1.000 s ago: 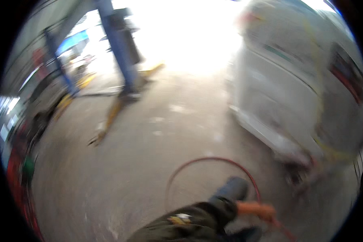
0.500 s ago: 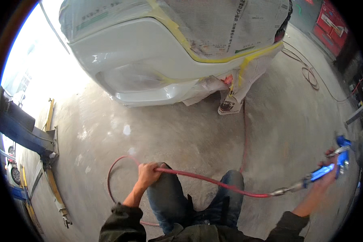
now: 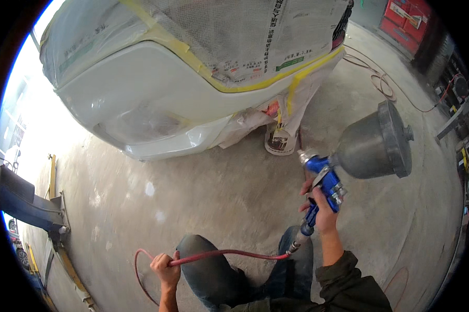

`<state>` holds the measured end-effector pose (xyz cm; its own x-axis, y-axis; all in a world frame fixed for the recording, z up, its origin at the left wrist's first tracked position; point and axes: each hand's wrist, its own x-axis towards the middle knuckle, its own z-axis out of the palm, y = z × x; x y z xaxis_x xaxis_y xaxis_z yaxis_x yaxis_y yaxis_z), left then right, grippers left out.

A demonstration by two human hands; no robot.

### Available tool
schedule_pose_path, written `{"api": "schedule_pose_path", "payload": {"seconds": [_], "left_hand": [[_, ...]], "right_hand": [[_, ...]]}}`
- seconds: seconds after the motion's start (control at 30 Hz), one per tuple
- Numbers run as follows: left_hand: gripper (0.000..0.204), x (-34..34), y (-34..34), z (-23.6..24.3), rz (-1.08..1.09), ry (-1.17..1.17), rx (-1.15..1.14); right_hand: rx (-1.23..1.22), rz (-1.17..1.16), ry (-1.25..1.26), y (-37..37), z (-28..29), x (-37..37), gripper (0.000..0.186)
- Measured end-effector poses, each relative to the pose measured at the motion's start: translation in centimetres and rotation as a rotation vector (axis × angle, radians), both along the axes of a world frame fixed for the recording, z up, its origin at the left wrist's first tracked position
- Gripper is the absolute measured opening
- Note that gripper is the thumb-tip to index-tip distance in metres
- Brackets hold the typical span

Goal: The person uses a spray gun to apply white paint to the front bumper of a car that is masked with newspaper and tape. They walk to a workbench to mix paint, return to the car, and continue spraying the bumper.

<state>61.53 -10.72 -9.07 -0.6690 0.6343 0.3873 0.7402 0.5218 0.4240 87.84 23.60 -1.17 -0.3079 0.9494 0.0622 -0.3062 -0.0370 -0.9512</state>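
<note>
My right hand (image 3: 324, 214) is wrapped round the handle of a blue spray gun (image 3: 323, 169), its fingers along the trigger side. The gun's large grey paint cup (image 3: 367, 144) tips out to the right, and its silver nozzle points up and left, apart from the car. A red air hose (image 3: 229, 252) runs from the bottom of the handle across my knees. Lower left, my left hand (image 3: 165, 269) is closed on that hose. Ahead stands a white car bumper (image 3: 135, 93), with yellow masking tape (image 3: 203, 73) edging printed masking paper (image 3: 245, 36) above it.
A paper-wrapped wheel area (image 3: 281, 139) hangs below the bumper's right end. More hose (image 3: 383, 86) lies coiled on the floor at far right, near a red cabinet (image 3: 403, 23). A dark lift arm (image 3: 29, 200) and yellow bars (image 3: 70, 268) stand at left.
My right hand has swung the spray gun from the far right in towards the bumper and turned its cup into view. My left hand, still on the hose, has shifted lower and left.
</note>
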Motion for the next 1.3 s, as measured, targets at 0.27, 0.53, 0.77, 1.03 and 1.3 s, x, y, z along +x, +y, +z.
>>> {"api": "schedule_pose_path", "payload": {"seconds": [0.27,0.53,0.77,1.03,1.3], "left_hand": [[0.043,-0.3,1.5,0.2,-0.052,-0.015,-0.008],[0.043,-0.6,2.2,-0.3,-0.030,-0.012,0.008],[0.043,-1.0,2.2,-0.6,-0.033,0.004,-0.018],[0.045,-1.4,1.9,-0.3,0.010,-0.009,-0.022],[0.044,-1.8,2.1,0.2,-0.032,0.019,-0.007]], "right_hand": [[0.000,0.070,-0.024,0.7,-0.4,-1.8,0.022],[0.036,0.097,-0.056,1.0,-0.4,-3.2,0.021],[0.019,0.029,-0.061,1.0,-0.8,-4.0,0.019],[-0.008,0.006,-0.107,1.9,-1.2,-5.1,0.022],[-0.097,0.467,0.035,2.4,1.7,-8.2,0.018]]}}
